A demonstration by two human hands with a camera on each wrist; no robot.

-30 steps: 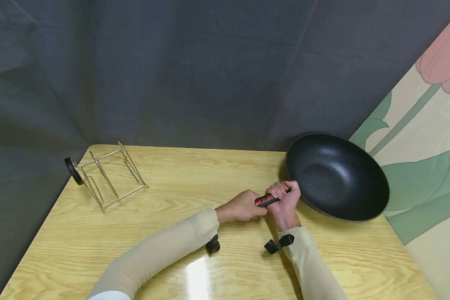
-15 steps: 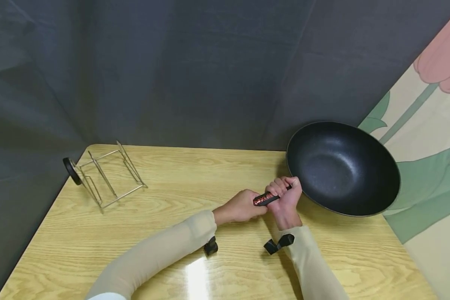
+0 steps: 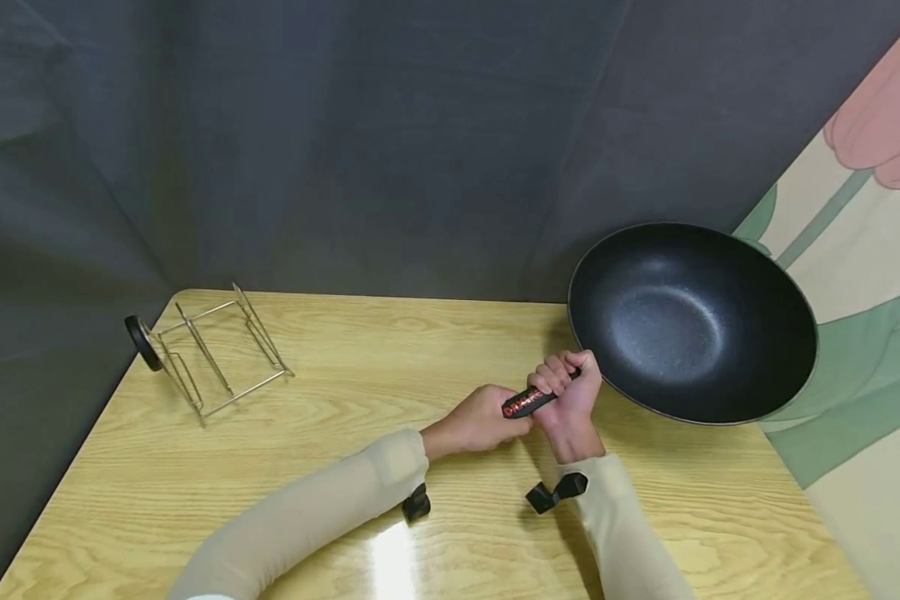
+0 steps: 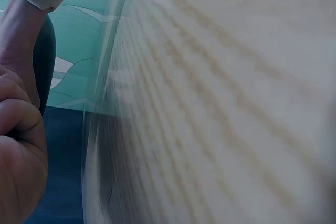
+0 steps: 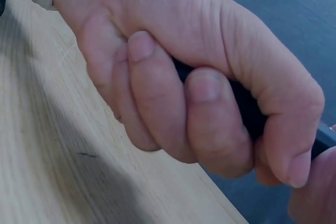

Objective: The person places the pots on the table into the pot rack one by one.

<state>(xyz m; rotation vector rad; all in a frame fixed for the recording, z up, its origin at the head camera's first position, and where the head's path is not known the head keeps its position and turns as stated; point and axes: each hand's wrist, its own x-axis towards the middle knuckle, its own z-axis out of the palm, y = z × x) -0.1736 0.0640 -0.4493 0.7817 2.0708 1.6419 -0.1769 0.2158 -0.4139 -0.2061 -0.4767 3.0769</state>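
At right, wok (higher now)

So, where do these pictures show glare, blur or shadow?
Head view: bright glare low on the table, soft sheen inside the wok; left wrist view: the table blurred and washed out; right wrist view: a shadow across the table.

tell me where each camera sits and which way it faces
Head: head-worn, facing forward and down at the wok, wire rack and table; left hand, right hand and forearms show.
Left wrist: on that wrist, facing along the table; curled fingers and a wrist show, far left.
Right wrist: on that wrist, close on the right hand gripping the wok handle.
Head and right wrist share the right hand.
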